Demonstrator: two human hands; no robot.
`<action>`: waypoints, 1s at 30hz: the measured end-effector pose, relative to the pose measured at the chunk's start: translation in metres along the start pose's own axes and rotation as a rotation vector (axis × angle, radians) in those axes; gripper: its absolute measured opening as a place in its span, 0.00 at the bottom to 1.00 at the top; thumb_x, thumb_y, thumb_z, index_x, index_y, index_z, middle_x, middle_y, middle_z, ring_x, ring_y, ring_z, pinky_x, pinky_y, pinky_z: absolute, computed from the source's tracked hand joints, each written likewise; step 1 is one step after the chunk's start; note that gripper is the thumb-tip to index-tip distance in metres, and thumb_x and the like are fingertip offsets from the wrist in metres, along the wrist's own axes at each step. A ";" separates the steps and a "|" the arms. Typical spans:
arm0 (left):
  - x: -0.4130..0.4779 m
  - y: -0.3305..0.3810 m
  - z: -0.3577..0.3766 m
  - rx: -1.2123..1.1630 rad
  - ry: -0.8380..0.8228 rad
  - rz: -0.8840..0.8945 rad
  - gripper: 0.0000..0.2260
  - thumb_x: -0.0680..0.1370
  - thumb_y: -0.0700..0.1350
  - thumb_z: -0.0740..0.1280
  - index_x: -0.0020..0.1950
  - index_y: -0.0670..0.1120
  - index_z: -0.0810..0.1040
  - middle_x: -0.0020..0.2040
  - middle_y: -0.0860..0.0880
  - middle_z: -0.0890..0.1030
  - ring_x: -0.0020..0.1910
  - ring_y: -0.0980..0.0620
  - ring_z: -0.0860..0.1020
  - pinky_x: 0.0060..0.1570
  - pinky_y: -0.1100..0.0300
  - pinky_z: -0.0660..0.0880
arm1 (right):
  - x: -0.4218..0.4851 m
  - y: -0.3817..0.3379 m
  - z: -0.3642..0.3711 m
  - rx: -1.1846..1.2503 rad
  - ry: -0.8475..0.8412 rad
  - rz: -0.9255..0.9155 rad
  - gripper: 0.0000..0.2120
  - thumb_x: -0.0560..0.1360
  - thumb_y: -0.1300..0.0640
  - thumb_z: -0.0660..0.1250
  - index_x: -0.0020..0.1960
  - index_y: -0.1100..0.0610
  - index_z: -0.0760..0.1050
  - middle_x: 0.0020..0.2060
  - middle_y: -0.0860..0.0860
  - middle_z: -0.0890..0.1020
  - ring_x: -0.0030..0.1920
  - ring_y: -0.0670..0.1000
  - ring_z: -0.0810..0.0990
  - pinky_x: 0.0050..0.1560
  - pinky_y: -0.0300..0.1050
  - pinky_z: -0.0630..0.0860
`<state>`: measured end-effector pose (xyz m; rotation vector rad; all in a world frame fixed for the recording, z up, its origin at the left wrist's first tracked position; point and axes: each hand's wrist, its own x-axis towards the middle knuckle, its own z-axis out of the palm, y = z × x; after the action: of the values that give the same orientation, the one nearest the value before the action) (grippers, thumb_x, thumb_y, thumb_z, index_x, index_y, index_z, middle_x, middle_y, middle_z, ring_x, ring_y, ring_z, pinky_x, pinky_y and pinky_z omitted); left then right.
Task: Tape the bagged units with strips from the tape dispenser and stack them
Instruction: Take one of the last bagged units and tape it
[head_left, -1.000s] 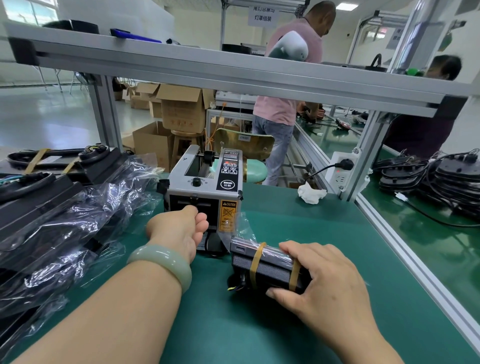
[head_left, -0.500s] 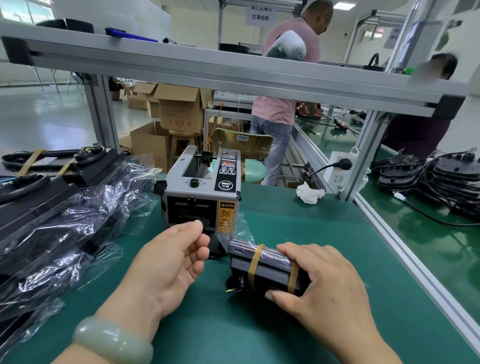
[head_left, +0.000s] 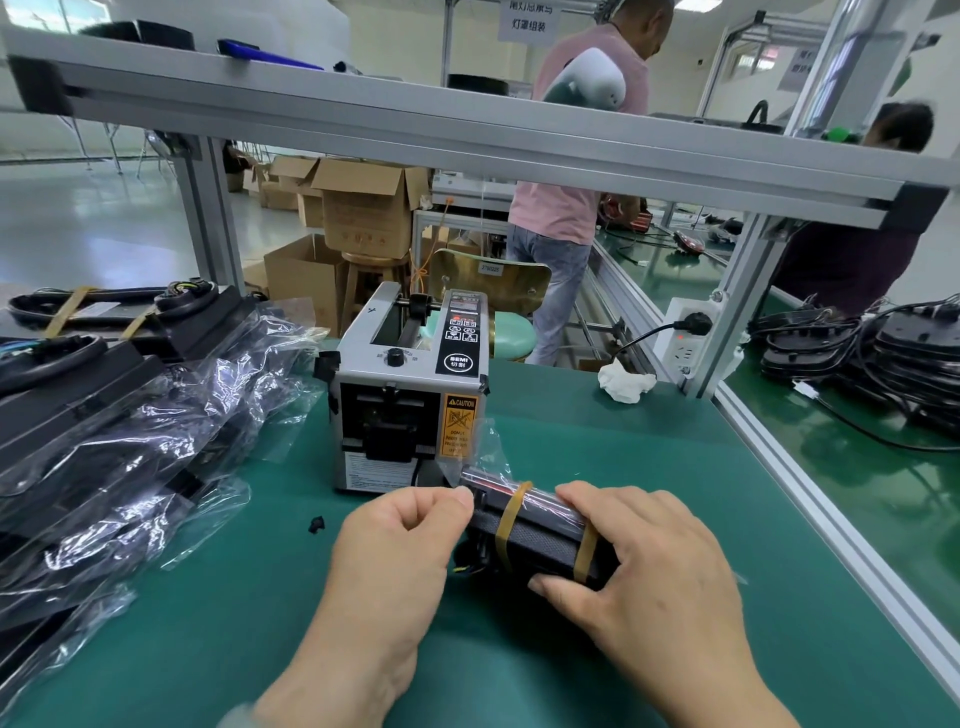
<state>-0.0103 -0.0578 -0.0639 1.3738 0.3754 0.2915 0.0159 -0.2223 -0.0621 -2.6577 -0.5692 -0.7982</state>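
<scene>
Right hand (head_left: 660, 577) grips the bagged unit (head_left: 540, 540); left hand (head_left: 400, 551) apparently pinches its plastic end with curled fingers (head_left: 453, 500).

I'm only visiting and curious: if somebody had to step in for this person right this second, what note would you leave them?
The left hand pinches the loose bag end of the bagged unit. I cannot tell whether it holds a tape strip.
The right hand grips the same unit on the green mat, just in front of the tape dispenser.
Done: the pile of bagged units lies at the left; I cannot see tape on them.
Left: tape this bag shut, then stack it.
</scene>
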 end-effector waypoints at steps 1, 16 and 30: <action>0.000 0.000 0.001 0.000 0.007 0.001 0.10 0.74 0.46 0.70 0.32 0.54 0.83 0.33 0.52 0.79 0.38 0.54 0.74 0.46 0.56 0.74 | 0.000 0.000 0.000 -0.005 -0.001 0.001 0.31 0.47 0.43 0.82 0.48 0.48 0.81 0.37 0.43 0.81 0.35 0.53 0.76 0.34 0.47 0.76; 0.006 -0.006 0.015 -0.008 0.152 0.036 0.12 0.74 0.43 0.71 0.29 0.45 0.80 0.25 0.53 0.77 0.24 0.62 0.70 0.23 0.75 0.67 | -0.002 -0.004 0.000 -0.026 -0.003 0.014 0.31 0.47 0.43 0.82 0.48 0.48 0.81 0.36 0.44 0.81 0.34 0.53 0.76 0.33 0.48 0.75; 0.003 -0.004 0.021 -0.012 0.187 0.069 0.09 0.75 0.44 0.71 0.35 0.44 0.81 0.25 0.56 0.78 0.24 0.66 0.72 0.23 0.77 0.65 | -0.002 -0.005 0.001 -0.028 -0.010 0.031 0.31 0.47 0.43 0.82 0.48 0.49 0.81 0.36 0.45 0.80 0.34 0.54 0.75 0.33 0.48 0.75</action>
<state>0.0011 -0.0757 -0.0653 1.3534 0.4808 0.4808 0.0130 -0.2181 -0.0631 -2.6907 -0.5222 -0.7911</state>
